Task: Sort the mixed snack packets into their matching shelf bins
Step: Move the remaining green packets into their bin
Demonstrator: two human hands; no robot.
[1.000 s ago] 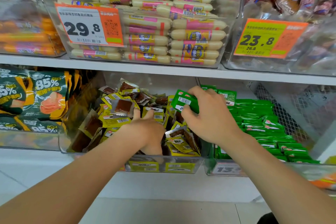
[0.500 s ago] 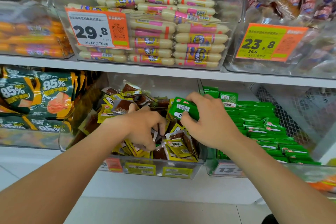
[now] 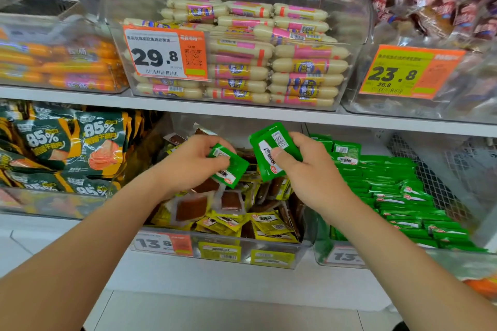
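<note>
The green-packet bin (image 3: 419, 196) lies to the right of the yellow-packet bin (image 3: 215, 247), over which both hands hover. The right hand (image 3: 309, 174), nearer it, pinches a green packet (image 3: 271, 150) tilted upright; the left hand (image 3: 188, 166) grips another green packet (image 3: 231, 169) slanting down-right.

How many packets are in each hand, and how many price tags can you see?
Green packets in left hand: 1
Green packets in right hand: at least 1, maybe 2 stacked
Price tags: 4 — 29.8 tag, 23.8 tag, left 13.8 tag, cut-off 13 tag
Total: 6 things, counting 1 per hand
</note>
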